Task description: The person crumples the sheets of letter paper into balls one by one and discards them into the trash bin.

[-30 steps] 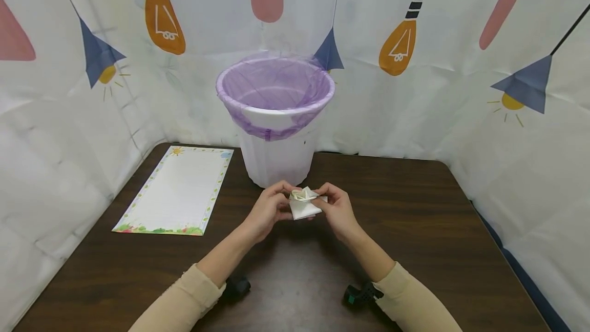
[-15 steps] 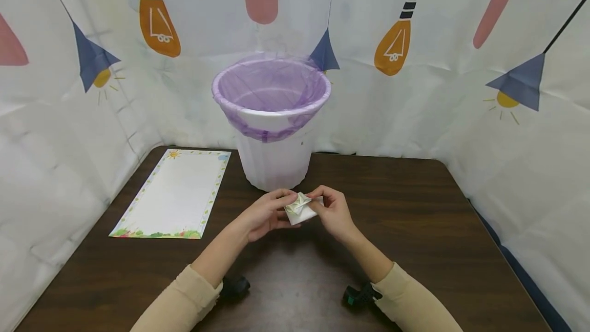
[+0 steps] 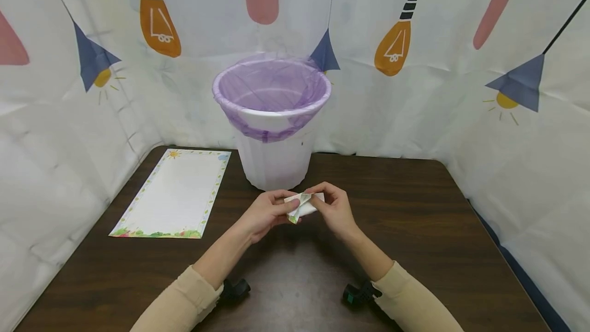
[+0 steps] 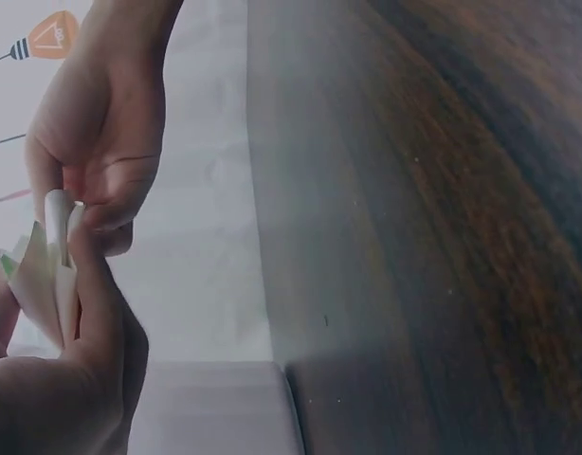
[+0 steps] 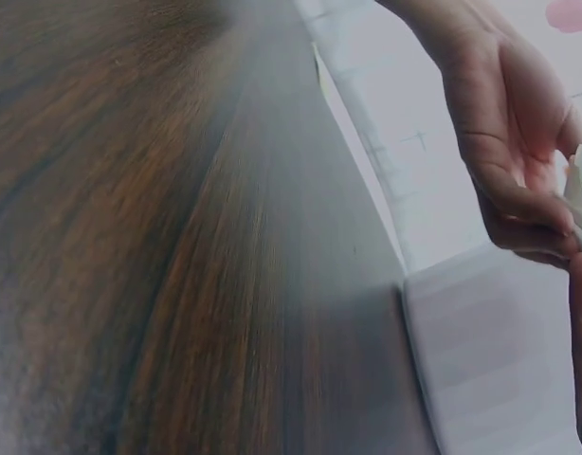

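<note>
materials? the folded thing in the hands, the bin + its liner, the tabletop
Folded piece: looks like paper, matte white with a coloured printed edge; it holds sharp creases in both hands' grip. Bin: probably white plastic, smooth with faint vertical ribs. Liner: thin purple plastic film, translucent, wrinkled, folded over the rim. Table: dark wood grain with a slight sheen; veneer or laminate, cannot tell which.

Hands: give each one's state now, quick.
Left hand: fingers pinch the folded paper.
Right hand: fingers pinch the same folded paper.
</note>
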`<state>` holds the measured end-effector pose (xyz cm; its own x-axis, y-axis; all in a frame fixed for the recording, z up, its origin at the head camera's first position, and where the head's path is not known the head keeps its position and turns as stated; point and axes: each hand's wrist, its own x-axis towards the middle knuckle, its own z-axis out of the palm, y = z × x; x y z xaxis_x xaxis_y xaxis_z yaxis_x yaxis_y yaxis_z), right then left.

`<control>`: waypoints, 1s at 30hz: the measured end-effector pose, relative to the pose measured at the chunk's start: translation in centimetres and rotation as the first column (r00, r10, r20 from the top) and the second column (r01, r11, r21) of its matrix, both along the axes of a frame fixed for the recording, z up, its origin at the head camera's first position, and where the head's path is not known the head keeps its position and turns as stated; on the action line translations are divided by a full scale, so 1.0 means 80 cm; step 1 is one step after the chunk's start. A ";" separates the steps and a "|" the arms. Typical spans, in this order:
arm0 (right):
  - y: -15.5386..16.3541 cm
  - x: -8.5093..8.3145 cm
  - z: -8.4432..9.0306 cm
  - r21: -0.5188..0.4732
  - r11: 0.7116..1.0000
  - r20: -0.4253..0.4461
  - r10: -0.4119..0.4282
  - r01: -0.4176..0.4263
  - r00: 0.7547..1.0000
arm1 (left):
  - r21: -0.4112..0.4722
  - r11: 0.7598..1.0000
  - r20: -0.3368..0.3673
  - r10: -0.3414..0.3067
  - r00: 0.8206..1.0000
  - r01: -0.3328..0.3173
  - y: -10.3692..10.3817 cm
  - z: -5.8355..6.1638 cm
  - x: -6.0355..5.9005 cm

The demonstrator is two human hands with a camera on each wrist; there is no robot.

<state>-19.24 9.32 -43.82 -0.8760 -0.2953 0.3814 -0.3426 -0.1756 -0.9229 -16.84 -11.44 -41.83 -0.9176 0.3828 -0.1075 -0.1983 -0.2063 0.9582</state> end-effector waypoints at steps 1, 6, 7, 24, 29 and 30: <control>0.001 0.000 0.001 -0.016 1.000 0.018 0.013 -0.013 1.000 | -0.004 1.000 -0.012 0.014 1.000 -0.014 0.000 0.000 0.000; 0.003 0.000 0.000 -0.097 0.992 0.104 0.091 -0.081 0.990 | -0.041 0.996 -0.082 0.077 0.994 -0.081 0.002 0.004 -0.001; 0.004 0.000 -0.001 -0.109 0.989 0.119 0.109 -0.096 0.987 | -0.055 0.994 -0.098 0.086 0.992 -0.091 0.002 0.004 -0.002; 0.011 0.002 0.007 -0.010 0.960 0.195 0.277 -0.280 0.941 | -0.281 0.944 -0.397 0.049 0.917 -0.173 -0.002 0.002 0.003; 0.009 0.003 0.004 -0.038 0.949 0.231 0.313 -0.313 0.921 | -0.351 0.907 -0.496 0.030 0.868 -0.232 -0.005 0.002 0.006; 0.009 0.003 0.003 -0.036 0.949 0.236 0.312 -0.312 0.920 | -0.365 0.897 -0.525 0.023 0.851 -0.250 -0.005 0.001 0.006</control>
<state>-19.03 10.03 -43.59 -0.8038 -0.5689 0.1739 -0.0429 -0.2362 -0.9708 -16.35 -11.84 -41.71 -0.9261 0.2744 0.2590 0.3254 0.2334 0.9163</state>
